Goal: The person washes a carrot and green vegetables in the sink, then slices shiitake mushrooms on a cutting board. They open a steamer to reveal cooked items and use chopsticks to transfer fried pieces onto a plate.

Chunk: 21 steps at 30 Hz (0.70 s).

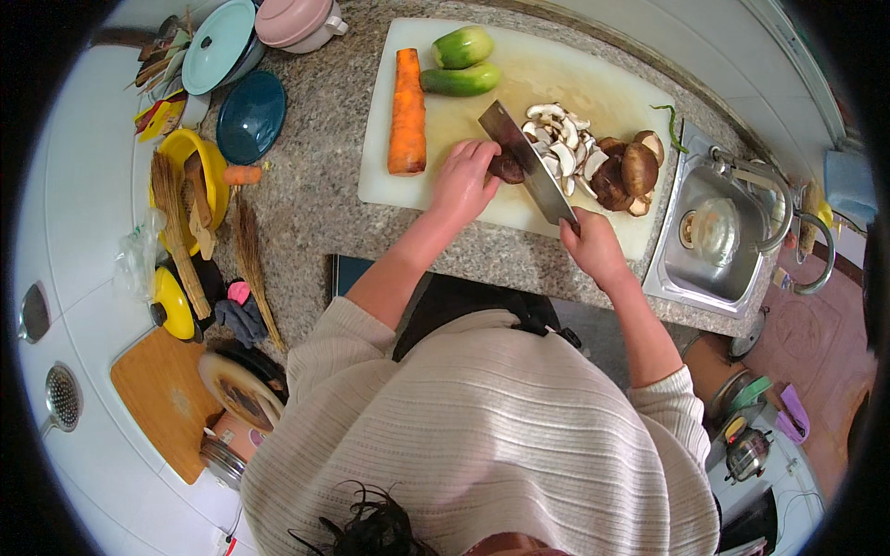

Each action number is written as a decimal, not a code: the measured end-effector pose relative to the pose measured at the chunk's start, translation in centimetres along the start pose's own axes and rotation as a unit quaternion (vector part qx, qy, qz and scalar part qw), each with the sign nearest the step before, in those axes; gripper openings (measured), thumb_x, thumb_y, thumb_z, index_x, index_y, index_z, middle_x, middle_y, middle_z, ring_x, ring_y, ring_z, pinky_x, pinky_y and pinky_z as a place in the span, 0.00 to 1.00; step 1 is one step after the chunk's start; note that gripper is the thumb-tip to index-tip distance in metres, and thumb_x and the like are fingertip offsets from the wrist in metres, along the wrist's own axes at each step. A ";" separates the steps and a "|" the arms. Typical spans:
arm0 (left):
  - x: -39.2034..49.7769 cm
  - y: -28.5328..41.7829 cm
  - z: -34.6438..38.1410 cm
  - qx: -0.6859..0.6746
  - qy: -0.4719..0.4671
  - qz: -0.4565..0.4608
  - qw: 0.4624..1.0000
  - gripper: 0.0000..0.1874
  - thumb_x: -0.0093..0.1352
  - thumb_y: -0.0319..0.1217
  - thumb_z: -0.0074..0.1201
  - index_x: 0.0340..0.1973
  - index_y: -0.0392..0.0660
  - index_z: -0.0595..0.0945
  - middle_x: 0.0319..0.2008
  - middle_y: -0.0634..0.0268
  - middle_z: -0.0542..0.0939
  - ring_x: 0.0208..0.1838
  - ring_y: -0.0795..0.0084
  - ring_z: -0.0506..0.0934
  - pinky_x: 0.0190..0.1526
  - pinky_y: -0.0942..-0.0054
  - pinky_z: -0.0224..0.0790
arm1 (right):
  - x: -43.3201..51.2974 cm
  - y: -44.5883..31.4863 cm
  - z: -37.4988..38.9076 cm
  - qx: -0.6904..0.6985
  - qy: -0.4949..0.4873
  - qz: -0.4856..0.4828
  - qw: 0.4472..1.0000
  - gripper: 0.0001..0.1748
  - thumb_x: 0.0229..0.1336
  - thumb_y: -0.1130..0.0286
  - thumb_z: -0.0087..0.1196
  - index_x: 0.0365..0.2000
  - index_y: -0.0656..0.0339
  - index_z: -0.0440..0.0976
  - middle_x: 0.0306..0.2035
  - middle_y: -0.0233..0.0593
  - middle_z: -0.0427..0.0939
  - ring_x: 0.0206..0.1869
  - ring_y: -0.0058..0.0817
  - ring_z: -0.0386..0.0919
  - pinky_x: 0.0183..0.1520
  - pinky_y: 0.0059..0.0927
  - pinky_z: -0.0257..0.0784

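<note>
My left hand (464,179) holds down a dark brown mushroom cap (507,169) on the white cutting board (459,191). My right hand (594,247) grips the handle of a cleaver (528,163), whose blade stands at the cap's right side. Whether the blade has entered the cap, I cannot tell. Pale mushroom slices (564,153) lie heaped just right of the blade. Beyond them sit several whole brown mushrooms (629,174) at the board's right end. A peeled carrot (407,115) lies at the left, beside two pieces of green cucumber (462,47).
A steel sink (709,271) with a clear bowl (716,231) adjoins the board's right side. On the left of the granite counter (313,139) are a blue bowl (252,117), a carrot stub (242,174), a yellow basin (221,167), straw brushes (249,257) and lidded pots (219,45).
</note>
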<state>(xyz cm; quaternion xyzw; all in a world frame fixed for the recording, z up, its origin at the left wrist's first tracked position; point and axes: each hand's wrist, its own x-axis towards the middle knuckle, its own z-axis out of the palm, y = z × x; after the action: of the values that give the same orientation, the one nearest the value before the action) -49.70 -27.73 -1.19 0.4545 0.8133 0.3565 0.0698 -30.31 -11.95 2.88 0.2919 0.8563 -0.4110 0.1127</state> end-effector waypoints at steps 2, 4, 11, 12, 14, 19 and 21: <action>0.2 0.2 0.2 0.011 -0.019 -0.025 0.999 0.17 0.61 0.29 0.63 0.45 0.42 0.78 0.42 0.56 0.81 0.49 0.52 0.78 0.50 0.55 0.71 | 0.1 0.0 -0.3 0.000 0.000 0.005 1.000 0.11 0.60 0.69 0.54 0.33 0.69 0.77 0.26 0.61 0.78 0.31 0.57 0.78 0.37 0.50 0.73; 0.1 0.5 -0.1 0.032 -0.078 -0.097 0.992 0.16 0.63 0.31 0.63 0.44 0.43 0.78 0.41 0.56 0.81 0.47 0.53 0.79 0.48 0.55 0.71 | 0.2 0.0 -0.8 -0.015 0.001 0.003 1.000 0.11 0.60 0.70 0.54 0.35 0.69 0.77 0.26 0.60 0.78 0.31 0.57 0.78 0.38 0.50 0.73; -0.9 0.7 -2.3 0.088 -0.178 -0.203 0.959 0.16 0.63 0.39 0.65 0.38 0.42 0.80 0.39 0.54 0.80 0.48 0.50 0.77 0.48 0.56 0.71 | -0.3 -1.1 -1.1 -0.061 -0.009 -0.018 0.998 0.12 0.59 0.70 0.54 0.40 0.67 0.78 0.27 0.60 0.79 0.33 0.57 0.79 0.40 0.51 0.74; -1.4 0.7 -2.4 0.079 -0.141 -0.182 0.970 0.16 0.62 0.39 0.66 0.38 0.41 0.80 0.40 0.55 0.80 0.48 0.50 0.77 0.48 0.56 0.71 | -0.5 -1.3 -1.0 -0.058 -0.014 -0.017 0.998 0.12 0.59 0.70 0.54 0.40 0.67 0.78 0.27 0.60 0.79 0.33 0.57 0.79 0.40 0.51 0.74; -2.2 0.4 -2.5 0.041 -0.077 -0.130 0.988 0.15 0.61 0.36 0.67 0.36 0.41 0.80 0.40 0.56 0.80 0.48 0.51 0.77 0.47 0.56 0.72 | -0.7 -1.4 -0.8 -0.063 -0.022 -0.014 0.998 0.12 0.59 0.71 0.53 0.40 0.67 0.78 0.28 0.60 0.79 0.33 0.57 0.79 0.40 0.51 0.74; -3.2 -0.3 -1.7 -0.031 -0.079 -0.004 0.996 0.13 0.58 0.26 0.67 0.37 0.40 0.80 0.39 0.57 0.80 0.46 0.51 0.78 0.48 0.57 0.72 | -0.2 -1.2 -1.2 -0.085 0.016 -0.003 0.996 0.13 0.59 0.71 0.53 0.42 0.66 0.79 0.28 0.61 0.79 0.33 0.58 0.79 0.40 0.52 0.74; -3.4 -0.4 -1.3 -0.036 -0.056 -0.002 0.998 0.12 0.58 0.25 0.66 0.36 0.40 0.80 0.38 0.58 0.80 0.46 0.52 0.78 0.48 0.57 0.72 | 0.0 -1.1 -1.5 -0.067 0.033 0.007 0.997 0.14 0.59 0.71 0.53 0.43 0.65 0.79 0.28 0.61 0.79 0.33 0.57 0.79 0.40 0.52 0.74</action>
<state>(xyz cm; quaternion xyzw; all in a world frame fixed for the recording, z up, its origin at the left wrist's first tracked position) -48.56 -31.22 -1.18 0.4695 0.7957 0.3593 0.1319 -30.94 -11.32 4.57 0.3026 0.8833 -0.3417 0.1066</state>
